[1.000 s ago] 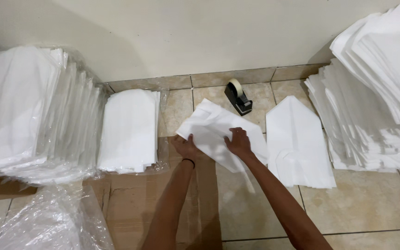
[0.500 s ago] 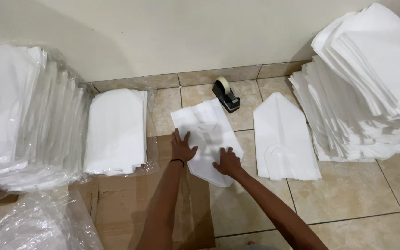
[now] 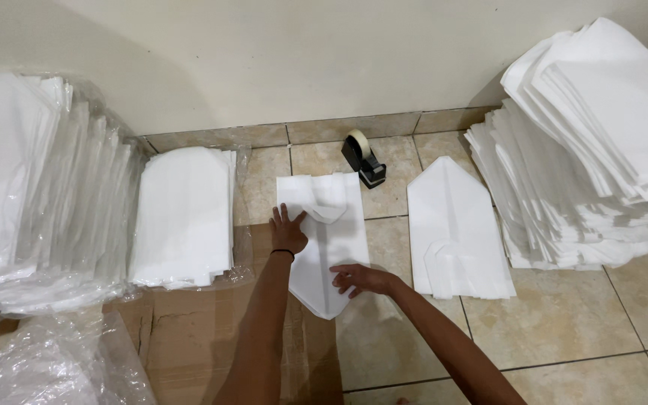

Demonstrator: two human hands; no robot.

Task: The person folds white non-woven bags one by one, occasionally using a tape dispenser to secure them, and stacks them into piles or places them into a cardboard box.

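A white fabric bag [image 3: 328, 240] lies flat on the tiled floor, its handle at the far end and its near end folded to a point. My left hand [image 3: 287, 231] presses flat on the bag's left edge, fingers spread. Over the bag's lower right part, my right hand [image 3: 359, 278] rests with fingers on the fabric. Neither hand grips anything.
A folded white bag [image 3: 455, 229] lies to the right, beside a tall stack of white bags [image 3: 594, 150]. A black tape dispenser [image 3: 361, 159] stands by the wall. At the left are a wrapped pile [image 3: 185, 217], bundled stacks [image 3: 31, 195], cardboard [image 3: 189, 337] and loose plastic [image 3: 46, 371].
The bag has been turned straight and smoothed flat. My right hand slid down toward its near pointed end; my left hand stayed at the left edge.
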